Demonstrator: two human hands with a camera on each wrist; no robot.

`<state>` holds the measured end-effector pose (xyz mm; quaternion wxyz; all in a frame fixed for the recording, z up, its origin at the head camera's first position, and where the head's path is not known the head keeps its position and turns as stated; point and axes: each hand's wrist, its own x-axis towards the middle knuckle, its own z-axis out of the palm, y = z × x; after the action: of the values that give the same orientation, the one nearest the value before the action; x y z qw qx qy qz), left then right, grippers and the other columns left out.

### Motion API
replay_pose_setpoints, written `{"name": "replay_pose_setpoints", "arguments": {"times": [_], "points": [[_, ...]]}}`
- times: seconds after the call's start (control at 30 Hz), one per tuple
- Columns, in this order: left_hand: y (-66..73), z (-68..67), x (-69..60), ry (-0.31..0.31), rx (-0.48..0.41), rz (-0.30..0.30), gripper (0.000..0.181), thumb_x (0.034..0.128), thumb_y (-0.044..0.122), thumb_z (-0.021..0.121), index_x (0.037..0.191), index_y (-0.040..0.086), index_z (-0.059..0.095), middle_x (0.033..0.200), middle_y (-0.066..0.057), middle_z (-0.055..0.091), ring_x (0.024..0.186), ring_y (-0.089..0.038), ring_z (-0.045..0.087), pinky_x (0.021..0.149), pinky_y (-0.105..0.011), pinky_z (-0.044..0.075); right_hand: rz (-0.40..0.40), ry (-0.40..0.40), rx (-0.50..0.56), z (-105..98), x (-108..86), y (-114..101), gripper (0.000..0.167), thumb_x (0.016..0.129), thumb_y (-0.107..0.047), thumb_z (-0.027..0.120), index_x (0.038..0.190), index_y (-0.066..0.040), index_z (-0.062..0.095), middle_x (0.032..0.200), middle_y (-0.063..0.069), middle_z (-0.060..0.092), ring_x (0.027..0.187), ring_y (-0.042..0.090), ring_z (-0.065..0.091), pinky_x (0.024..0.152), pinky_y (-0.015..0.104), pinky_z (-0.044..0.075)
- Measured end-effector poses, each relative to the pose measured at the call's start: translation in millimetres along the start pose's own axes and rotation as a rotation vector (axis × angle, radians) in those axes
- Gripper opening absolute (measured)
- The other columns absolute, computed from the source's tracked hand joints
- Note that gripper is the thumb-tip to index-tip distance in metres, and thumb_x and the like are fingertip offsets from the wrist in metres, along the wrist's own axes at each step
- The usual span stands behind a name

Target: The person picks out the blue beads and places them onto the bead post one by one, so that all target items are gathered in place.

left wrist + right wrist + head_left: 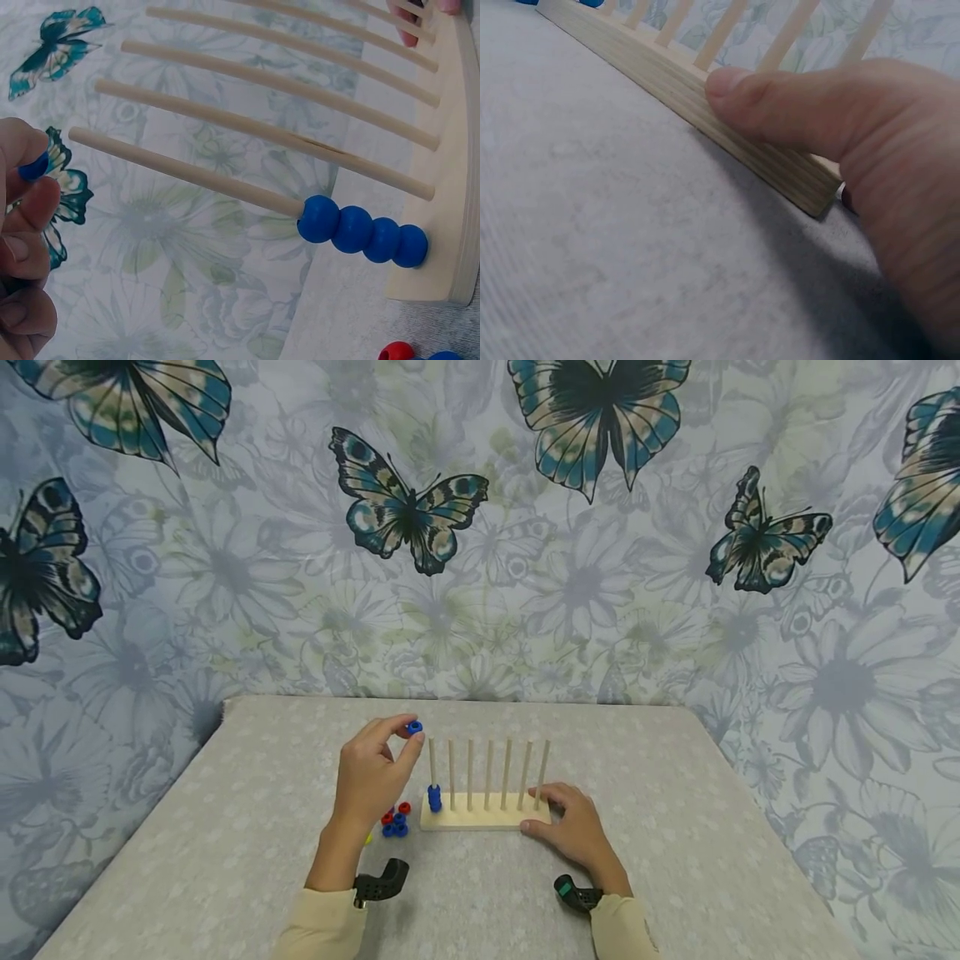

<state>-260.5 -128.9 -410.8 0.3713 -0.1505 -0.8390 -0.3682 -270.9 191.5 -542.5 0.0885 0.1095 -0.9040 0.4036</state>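
My left hand [371, 777] pinches a blue bead [414, 727] between thumb and forefinger, up beside the top of the leftmost peg. In the left wrist view that bead [33, 167] is partly covered by the fingertips and stands apart from the peg tip. The wooden peg stand [480, 821] has a flat base with several upright pegs in a row. Several blue beads [364, 231] are stacked at the bottom of its leftmost peg; the other pegs are bare. My right hand [576, 828] grips the base's right end, thumb [772, 105] along the front edge.
Loose blue beads [395, 829] and red beads [404, 807] lie on the table left of the stand. A yellow piece [368, 839] shows partly behind the left wrist. The table [712, 827] has a pale patterned cloth; butterfly-print fabric [585, 610] hangs behind it.
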Motion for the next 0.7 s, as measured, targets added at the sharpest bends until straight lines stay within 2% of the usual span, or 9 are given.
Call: {"name": "replay_pose_setpoints", "arguments": {"times": [0.33,0.7], "points": [[2.4,3.7,-0.8,-0.012,-0.022,0.009,0.025,0.0916,0.024,0.074,0.114,0.013,0.074,0.093,0.002,0.070,0.051,-0.005,0.039,0.045,-0.023,0.039,0.002,-0.007,0.001,-2.4,-1.4,-1.2,0.053,0.071,-0.055,0.086,0.119,-0.039,0.070,0.119,-0.016,0.067,0.119,0.016,0.058,0.112,0.052,0.035],[4.0,6.4,-2.7,-0.036,-0.014,0.006,0.025,0.0922,0.026,0.074,0.115,0.015,0.074,0.093,0.003,0.069,0.051,-0.005,0.039,0.046,-0.022,0.038,0.001,-0.014,0.000,-1.5,-0.3,0.0,0.054,0.071,-0.057,0.085,0.119,-0.039,0.070,0.119,-0.017,0.067,0.119,0.016,0.058,0.112,0.052,0.035]]}}
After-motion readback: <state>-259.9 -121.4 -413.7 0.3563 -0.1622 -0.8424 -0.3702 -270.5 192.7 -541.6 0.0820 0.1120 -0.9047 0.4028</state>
